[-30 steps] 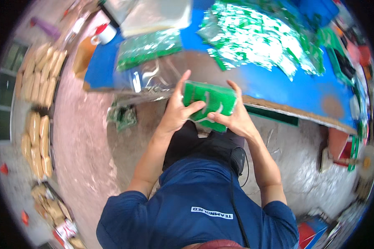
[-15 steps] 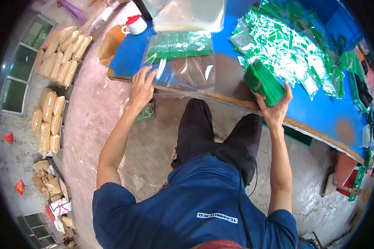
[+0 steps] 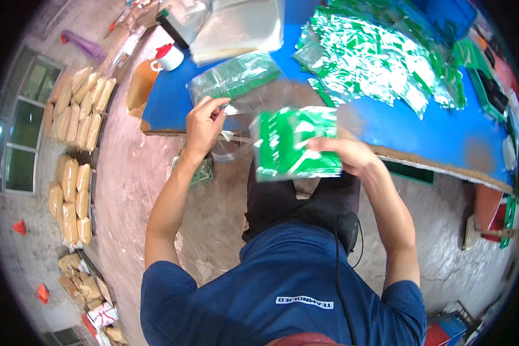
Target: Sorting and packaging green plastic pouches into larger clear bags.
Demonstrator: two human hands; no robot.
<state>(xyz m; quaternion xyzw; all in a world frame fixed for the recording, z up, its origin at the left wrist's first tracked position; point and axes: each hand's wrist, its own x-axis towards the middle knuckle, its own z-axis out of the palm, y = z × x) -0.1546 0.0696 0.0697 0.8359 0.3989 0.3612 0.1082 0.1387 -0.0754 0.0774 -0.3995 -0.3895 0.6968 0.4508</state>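
A large clear plastic bag [image 3: 236, 147] lies at the table's front edge, its loose end hanging over. Inside its far part is a row of green packets [image 3: 233, 78]. My left hand [image 3: 205, 124] pinches the bag's edge between thumb and fingertips. In front of the table edge, above my lap, my right hand [image 3: 349, 153] grips a stack of green packets [image 3: 294, 135] in shiny clear film, thumb on the upper face and fingers hidden beneath. The stack is slightly blurred and apart from the left hand.
A heap of shiny green packets [image 3: 363, 52] covers the blue table [image 3: 398, 124] at the back right. Flat clear bags [image 3: 236, 29] are piled at the back, near a white mug with a red lid [image 3: 168, 59]. Below the table edge, another green packet bundle [image 3: 202, 170] sits low.
My right hand has brought the green stack leftward off the table and turned its broad face up. My left hand has closed on the bag's edge, and the filled bag has tilted.
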